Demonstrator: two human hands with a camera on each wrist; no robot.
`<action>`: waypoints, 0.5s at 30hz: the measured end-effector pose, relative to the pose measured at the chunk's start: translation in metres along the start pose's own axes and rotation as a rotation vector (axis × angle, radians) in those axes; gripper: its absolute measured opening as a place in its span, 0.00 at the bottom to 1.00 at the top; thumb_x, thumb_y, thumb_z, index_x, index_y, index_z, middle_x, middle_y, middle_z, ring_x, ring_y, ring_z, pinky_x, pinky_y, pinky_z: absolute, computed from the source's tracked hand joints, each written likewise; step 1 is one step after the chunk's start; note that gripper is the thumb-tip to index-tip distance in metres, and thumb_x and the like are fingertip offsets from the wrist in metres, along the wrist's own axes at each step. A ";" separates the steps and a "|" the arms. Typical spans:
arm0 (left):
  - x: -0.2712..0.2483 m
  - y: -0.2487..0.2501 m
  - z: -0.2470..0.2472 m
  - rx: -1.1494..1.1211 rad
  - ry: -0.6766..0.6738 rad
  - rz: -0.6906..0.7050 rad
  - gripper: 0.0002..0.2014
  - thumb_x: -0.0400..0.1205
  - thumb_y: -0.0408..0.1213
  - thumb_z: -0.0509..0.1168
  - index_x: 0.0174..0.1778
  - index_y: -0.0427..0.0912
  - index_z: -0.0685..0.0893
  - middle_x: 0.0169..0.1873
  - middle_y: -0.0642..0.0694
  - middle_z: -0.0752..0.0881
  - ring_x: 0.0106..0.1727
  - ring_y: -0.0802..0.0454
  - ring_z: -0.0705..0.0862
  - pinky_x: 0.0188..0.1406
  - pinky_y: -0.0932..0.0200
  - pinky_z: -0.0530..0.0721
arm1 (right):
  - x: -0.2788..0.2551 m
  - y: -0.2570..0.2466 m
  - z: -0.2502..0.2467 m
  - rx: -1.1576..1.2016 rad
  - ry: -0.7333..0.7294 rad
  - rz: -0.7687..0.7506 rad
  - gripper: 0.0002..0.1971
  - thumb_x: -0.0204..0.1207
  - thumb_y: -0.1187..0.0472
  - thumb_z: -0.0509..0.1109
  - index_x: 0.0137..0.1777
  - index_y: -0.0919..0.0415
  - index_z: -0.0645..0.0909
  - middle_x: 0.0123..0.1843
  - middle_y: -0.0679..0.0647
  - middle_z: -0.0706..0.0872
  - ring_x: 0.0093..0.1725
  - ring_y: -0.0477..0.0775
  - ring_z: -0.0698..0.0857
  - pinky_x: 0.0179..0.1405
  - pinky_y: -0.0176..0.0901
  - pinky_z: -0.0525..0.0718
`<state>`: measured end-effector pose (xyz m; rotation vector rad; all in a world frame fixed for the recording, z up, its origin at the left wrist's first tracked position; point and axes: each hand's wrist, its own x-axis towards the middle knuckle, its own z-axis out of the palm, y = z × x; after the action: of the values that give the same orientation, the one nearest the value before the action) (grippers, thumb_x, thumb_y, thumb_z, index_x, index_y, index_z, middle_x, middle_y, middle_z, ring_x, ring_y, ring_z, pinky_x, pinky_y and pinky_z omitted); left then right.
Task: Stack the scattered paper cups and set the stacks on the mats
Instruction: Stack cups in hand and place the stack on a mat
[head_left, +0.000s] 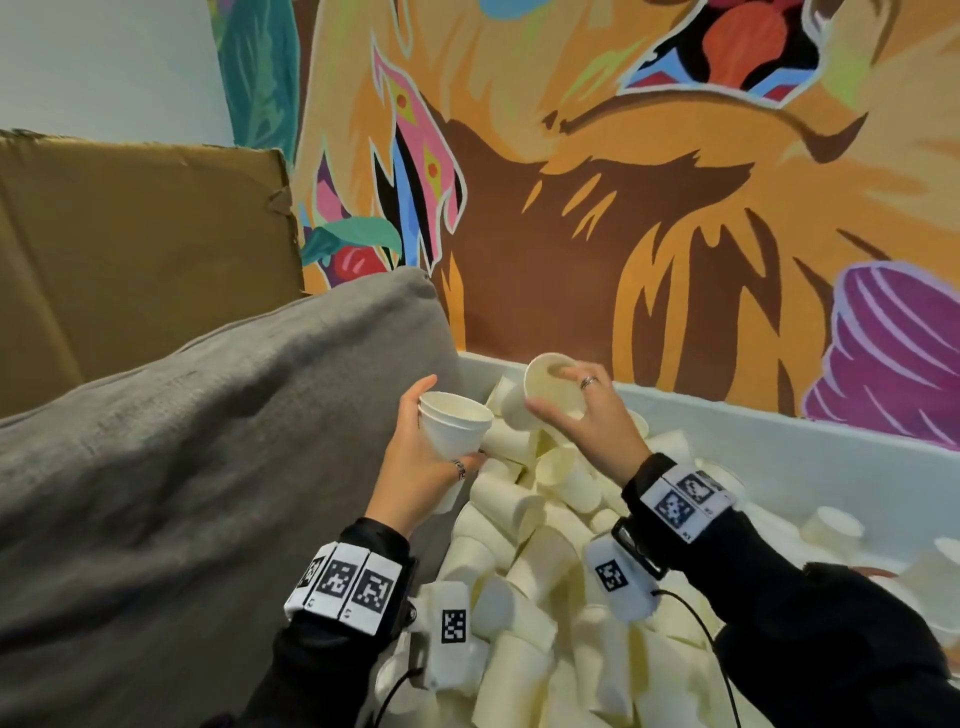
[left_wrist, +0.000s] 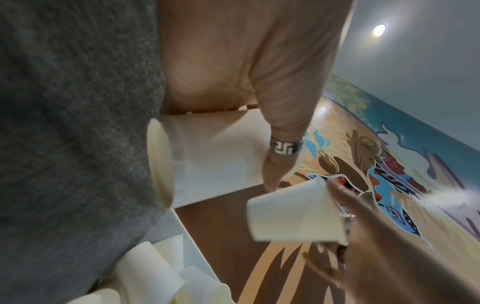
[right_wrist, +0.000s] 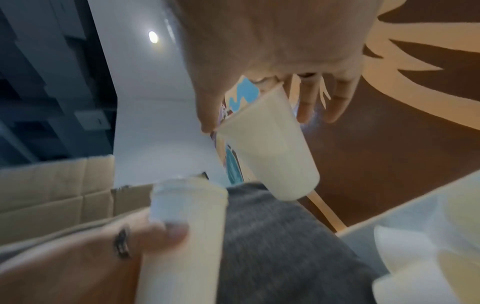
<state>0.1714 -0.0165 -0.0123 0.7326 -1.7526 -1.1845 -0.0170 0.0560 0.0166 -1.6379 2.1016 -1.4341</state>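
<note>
My left hand (head_left: 431, 457) grips a short stack of white paper cups (head_left: 454, 423), mouth up, held over the left end of the bin. The same stack (left_wrist: 207, 160) shows in the left wrist view, its rim against grey fabric. My right hand (head_left: 576, 410) pinches a single paper cup (head_left: 550, 382) by its rim, tilted with its mouth facing me, just right of the stack and slightly higher. In the right wrist view this single cup (right_wrist: 272, 148) hangs bottom-down above the stack (right_wrist: 187, 216). The two do not touch. No mat is in view.
A white bin (head_left: 779, 421) against the painted wall holds a heap of several loose paper cups (head_left: 535, 561). A grey cushion (head_left: 208, 441) lies left of the bin, with a cardboard box (head_left: 130, 249) behind it.
</note>
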 end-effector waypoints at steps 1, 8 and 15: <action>0.000 0.000 0.004 0.006 -0.008 -0.002 0.43 0.69 0.25 0.75 0.75 0.56 0.61 0.54 0.62 0.76 0.53 0.65 0.79 0.49 0.67 0.79 | 0.001 -0.008 -0.009 0.068 0.048 -0.010 0.28 0.73 0.47 0.72 0.68 0.60 0.73 0.64 0.47 0.70 0.68 0.47 0.70 0.64 0.36 0.65; 0.002 0.002 0.027 0.069 -0.079 0.001 0.43 0.68 0.25 0.74 0.73 0.62 0.64 0.58 0.55 0.78 0.56 0.58 0.80 0.50 0.66 0.81 | -0.005 -0.029 -0.021 0.185 -0.012 -0.049 0.17 0.77 0.51 0.68 0.63 0.56 0.73 0.64 0.49 0.73 0.62 0.44 0.72 0.51 0.24 0.69; 0.007 0.004 0.041 0.029 -0.111 0.063 0.40 0.66 0.23 0.76 0.68 0.61 0.71 0.55 0.58 0.81 0.53 0.60 0.81 0.41 0.72 0.82 | 0.001 -0.020 -0.011 0.274 -0.113 0.005 0.15 0.80 0.44 0.61 0.53 0.56 0.78 0.54 0.50 0.81 0.52 0.44 0.79 0.50 0.40 0.72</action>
<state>0.1316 -0.0035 -0.0136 0.6346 -1.8747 -1.1787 -0.0101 0.0621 0.0369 -1.5655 1.7583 -1.5115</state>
